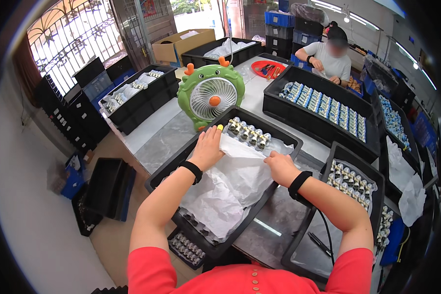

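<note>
A sheet of white paper covers most of a black plastic tray in front of me. Beyond its far edge, rows of small parts with pale domed tops and dark bases show. My left hand lies along the tray's left side, fingers stretched out over the paper's far left corner; one fingertip wears a yellow cover. At the paper's far right corner, my right hand is closed in a pinch on it. The paper is wrinkled and raised between both hands. Most parts beneath it are hidden.
A green cartoon-shaped fan stands beyond the tray. A large black bin holds rows of blue-and-white parts; a co-worker sits behind it. Another black tray of parts is at my right, with a black pen nearby.
</note>
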Demonstrator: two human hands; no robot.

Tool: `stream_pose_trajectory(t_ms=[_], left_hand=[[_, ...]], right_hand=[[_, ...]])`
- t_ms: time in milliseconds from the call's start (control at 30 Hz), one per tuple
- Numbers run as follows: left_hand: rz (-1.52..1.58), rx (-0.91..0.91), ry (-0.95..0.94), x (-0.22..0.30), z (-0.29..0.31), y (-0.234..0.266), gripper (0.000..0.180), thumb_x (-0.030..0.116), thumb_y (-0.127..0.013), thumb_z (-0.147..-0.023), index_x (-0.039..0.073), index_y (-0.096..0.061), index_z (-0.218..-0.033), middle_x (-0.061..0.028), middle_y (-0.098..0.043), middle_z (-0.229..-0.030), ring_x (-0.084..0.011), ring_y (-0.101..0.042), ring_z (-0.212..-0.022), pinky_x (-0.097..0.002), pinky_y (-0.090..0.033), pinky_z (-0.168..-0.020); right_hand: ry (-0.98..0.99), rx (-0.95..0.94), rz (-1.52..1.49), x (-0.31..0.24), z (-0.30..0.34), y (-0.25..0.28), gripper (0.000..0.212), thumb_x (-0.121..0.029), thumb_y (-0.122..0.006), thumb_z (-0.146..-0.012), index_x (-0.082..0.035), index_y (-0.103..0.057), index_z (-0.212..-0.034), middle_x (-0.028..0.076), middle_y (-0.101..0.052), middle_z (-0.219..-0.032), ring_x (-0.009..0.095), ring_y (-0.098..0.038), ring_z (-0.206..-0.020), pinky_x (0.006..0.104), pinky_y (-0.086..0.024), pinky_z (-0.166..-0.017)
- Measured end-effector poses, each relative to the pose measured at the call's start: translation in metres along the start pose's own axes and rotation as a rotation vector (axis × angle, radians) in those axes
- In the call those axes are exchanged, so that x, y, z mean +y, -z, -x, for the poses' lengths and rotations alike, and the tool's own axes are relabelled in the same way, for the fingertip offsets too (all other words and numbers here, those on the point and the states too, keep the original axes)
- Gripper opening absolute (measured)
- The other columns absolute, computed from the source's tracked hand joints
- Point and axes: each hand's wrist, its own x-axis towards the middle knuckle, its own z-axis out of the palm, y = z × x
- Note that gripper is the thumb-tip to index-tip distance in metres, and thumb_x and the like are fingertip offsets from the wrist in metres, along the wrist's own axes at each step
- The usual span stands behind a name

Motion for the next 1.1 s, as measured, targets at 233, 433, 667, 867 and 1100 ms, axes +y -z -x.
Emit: stream_pose_trajectory(t_ms=[233, 433, 667, 867, 1100], left_hand=[[-0.007, -0.041, 0.105, -0.005, 0.000, -0.024, 0.058, 0.019, -0.069, -0.075, -0.002, -0.045, -0.123, -0.0172, -0.057, -0.114, -0.0312, -0.053, -0.110, -0.0438, -0.039, -0.095], [0.041, 0.062, 0.054, 0.006, -0.004, -0.004, 0.053, 0.021, -0.074, -0.069, 0.003, -0.051, -0.114, -0.0142, -0.052, -0.108, -0.0300, -0.054, -0.102, -0.0407, -0.046, -0.083], [0.525, 0.055, 0.294, 0.018, -0.011, 0.013, 0.034, 0.014, -0.072, -0.073, 0.003, -0.060, -0.103, -0.0052, -0.056, -0.068, -0.0242, -0.058, -0.063, -0.0361, -0.046, -0.058], [1.170, -0.316, 0.678, 0.010, -0.027, 0.012, 0.031, 0.017, -0.067, -0.081, 0.001, -0.064, -0.107, -0.0007, -0.060, -0.066, -0.0085, -0.055, -0.052, -0.0231, -0.040, -0.047], [0.412, -0.230, 0.301, 0.000, -0.031, -0.005, 0.050, 0.029, -0.068, -0.079, -0.003, -0.059, -0.116, -0.0187, -0.068, -0.087, -0.0282, -0.066, -0.075, -0.0347, -0.051, -0.070]], right_hand=[[0.017, -0.068, 0.281, 0.012, -0.017, -0.003, 0.021, -0.006, -0.057, -0.075, -0.005, -0.066, -0.094, 0.010, -0.059, -0.101, 0.028, -0.058, -0.098, 0.0502, -0.037, -0.084], [-0.003, -0.182, 0.263, 0.011, -0.022, -0.008, 0.027, -0.012, -0.060, -0.071, -0.005, -0.067, -0.096, 0.011, -0.058, -0.108, 0.029, -0.055, -0.105, 0.0528, -0.036, -0.086], [-0.055, -0.286, 0.230, 0.008, -0.027, -0.001, 0.031, -0.017, -0.063, -0.070, -0.003, -0.068, -0.097, 0.012, -0.059, -0.109, 0.030, -0.054, -0.107, 0.0519, -0.037, -0.087], [-0.049, -0.256, 0.196, 0.014, -0.027, -0.004, 0.034, -0.022, -0.067, -0.069, -0.003, -0.069, -0.097, 0.012, -0.060, -0.107, 0.031, -0.054, -0.107, 0.0514, -0.037, -0.087], [-0.056, -0.241, 0.234, 0.016, -0.028, -0.003, 0.037, -0.029, -0.068, -0.070, -0.005, -0.069, -0.099, 0.012, -0.060, -0.108, 0.030, -0.054, -0.107, 0.0516, -0.038, -0.088]])
